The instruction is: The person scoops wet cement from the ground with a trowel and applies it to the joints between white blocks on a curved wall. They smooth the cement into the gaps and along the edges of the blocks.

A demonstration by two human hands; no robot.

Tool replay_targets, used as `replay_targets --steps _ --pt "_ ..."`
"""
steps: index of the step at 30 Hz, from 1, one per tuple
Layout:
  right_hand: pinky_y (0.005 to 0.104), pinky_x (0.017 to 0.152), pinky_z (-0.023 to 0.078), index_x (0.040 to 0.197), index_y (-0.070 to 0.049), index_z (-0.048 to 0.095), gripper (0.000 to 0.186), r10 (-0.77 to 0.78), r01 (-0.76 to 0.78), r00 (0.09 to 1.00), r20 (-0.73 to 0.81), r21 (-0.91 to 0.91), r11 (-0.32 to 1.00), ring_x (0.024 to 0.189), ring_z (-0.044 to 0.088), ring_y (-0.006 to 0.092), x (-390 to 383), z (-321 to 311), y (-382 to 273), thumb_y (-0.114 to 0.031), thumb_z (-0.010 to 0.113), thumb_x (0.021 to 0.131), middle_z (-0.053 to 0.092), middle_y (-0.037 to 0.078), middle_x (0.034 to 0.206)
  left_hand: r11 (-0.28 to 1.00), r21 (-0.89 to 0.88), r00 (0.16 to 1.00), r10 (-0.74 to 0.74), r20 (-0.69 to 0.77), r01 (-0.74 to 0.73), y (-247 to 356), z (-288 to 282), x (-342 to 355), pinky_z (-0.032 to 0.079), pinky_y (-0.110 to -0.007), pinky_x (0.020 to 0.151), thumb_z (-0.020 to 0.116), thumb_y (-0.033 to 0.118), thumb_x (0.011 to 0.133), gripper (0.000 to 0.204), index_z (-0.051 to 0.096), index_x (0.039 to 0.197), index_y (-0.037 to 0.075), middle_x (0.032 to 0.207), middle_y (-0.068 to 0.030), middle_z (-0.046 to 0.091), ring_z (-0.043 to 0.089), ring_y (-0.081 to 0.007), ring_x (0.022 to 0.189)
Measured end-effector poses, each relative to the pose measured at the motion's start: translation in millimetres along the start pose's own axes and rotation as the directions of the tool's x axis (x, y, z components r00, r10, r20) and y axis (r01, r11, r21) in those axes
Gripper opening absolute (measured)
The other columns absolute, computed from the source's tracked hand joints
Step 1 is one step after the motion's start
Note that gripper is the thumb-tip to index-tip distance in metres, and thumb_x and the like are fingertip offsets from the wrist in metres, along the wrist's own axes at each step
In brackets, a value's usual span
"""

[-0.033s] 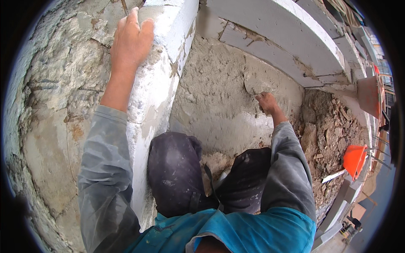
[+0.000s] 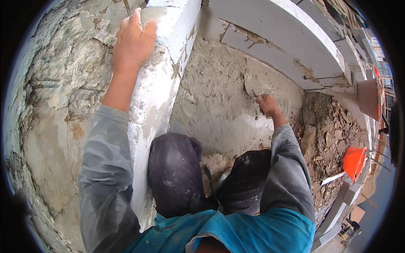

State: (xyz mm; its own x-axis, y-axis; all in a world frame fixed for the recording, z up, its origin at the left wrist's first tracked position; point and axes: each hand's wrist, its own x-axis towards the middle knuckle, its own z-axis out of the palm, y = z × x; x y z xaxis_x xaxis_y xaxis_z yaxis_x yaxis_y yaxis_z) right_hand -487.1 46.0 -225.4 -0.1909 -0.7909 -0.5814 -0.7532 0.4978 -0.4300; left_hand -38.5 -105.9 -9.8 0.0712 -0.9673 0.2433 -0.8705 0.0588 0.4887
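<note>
- Along the left side, a rough, grey-brown cement surface (image 2: 50,147) spreads widest, its face broken and flaking.
- Across the middle, a bed of wet grey mortar (image 2: 211,97) lies between two walls, lumpy toward the top and smoother lower down.
- Beside its left edge runs a low white block wall (image 2: 145,97), smeared with mortar along its top.
- Above and to the right of the bed stands a long white block wall (image 2: 278,33), bowed by the lens.
- Right of the mortar sits a heap of brown rubble (image 2: 327,130).
- Below the bed are two legs in dark, pale-flecked trousers (image 2: 175,173).
- Near the right rim are a faded reddish bucket (image 2: 369,99) and, lower, a bright orange tilted container (image 2: 354,163).
- The left hand (image 2: 134,44) rests on the low wall's top edge, thumb apart from the fingers, its grip loose and holding nothing visible.
- The right hand (image 2: 268,105) hangs over the bed, its grip closed around the handle of a mortar-smeared trowel (image 2: 252,89).
- The trowel's blade lies against the mortar near the long wall.
</note>
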Motion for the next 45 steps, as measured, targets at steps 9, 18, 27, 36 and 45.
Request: replay_targets --steps 9,18,27,36,45 --pt "0.0304 0.055 0.044 0.094 0.001 0.064 0.019 -0.463 0.456 0.885 -0.048 -0.113 0.883 0.061 0.053 0.0111 -53.6 -57.3 -92.6 -0.014 0.068 0.083 0.055 0.003 0.068 0.999 -0.003 0.998 -0.036 0.058 0.037 10.2 -3.8 -4.7 0.039 -0.052 0.109 0.046 0.04 0.095 0.068 0.036 0.151 0.002 0.145 -0.0208 0.045 0.045 -0.0348 0.135" --pt "0.0339 0.053 0.046 0.094 -0.001 0.069 0.024 -0.312 0.47 0.751 0.581 -0.138 0.872 0.056 0.057 0.0164 -42.8 -149.2 -245.4 -0.024 0.067 0.087 0.063 0.004 0.068 0.999 0.012 0.998 -0.041 0.046 0.041 15.7 0.7 -5.6 0.038 -0.046 0.11 0.047 0.039 0.094 0.067 0.037 0.151 0.005 0.144 -0.0165 0.047 0.046 -0.0328 0.134" --pt "0.0501 0.082 0.054 0.109 0.004 0.061 0.035 -0.631 0.545 0.775 0.009 -0.516 0.662 0.091 0.067 0.0386 -0.5 -127.5 -227.8 -0.026 0.059 0.091 0.063 0.027 0.099 0.999 0.036 0.998 -0.039 0.057 0.037 17.5 -3.4 -7.6 0.04 -0.048 0.11 0.046 0.038 0.096 0.066 0.036 0.151 0.003 0.145 -0.0186 0.046 0.045 -0.0327 0.136" --pt "0.0513 0.088 0.053 0.114 0.004 0.059 0.033 -0.555 0.229 0.801 -0.225 -0.741 0.631 0.1 0.064 0.0456 24.4 -116.5 -298.6 -0.02 0.058 0.092 0.061 0.028 0.115 0.998 0.019 0.992 -0.055 0.113 0.053 15.9 -9.5 -7.7 0.04 -0.048 0.109 0.046 0.038 0.096 0.067 0.035 0.151 0.002 0.144 -0.0193 0.046 0.046 -0.0331 0.134" --pt "0.0472 0.082 0.051 0.102 0.005 0.064 0.034 -0.641 0.383 0.546 -0.54 -0.519 0.764 0.093 0.067 0.0374 -22.2 -123.2 -282.5 -0.027 0.058 0.093 0.068 0.023 0.09 0.998 0.053 0.997 -0.021 0.07 0.018 10.3 -1.9 -8.2 0.042 -0.05 0.107 0.046 0.039 0.097 0.067 0.035 0.151 0.002 0.146 -0.0186 0.045 0.047 -0.0337 0.134"
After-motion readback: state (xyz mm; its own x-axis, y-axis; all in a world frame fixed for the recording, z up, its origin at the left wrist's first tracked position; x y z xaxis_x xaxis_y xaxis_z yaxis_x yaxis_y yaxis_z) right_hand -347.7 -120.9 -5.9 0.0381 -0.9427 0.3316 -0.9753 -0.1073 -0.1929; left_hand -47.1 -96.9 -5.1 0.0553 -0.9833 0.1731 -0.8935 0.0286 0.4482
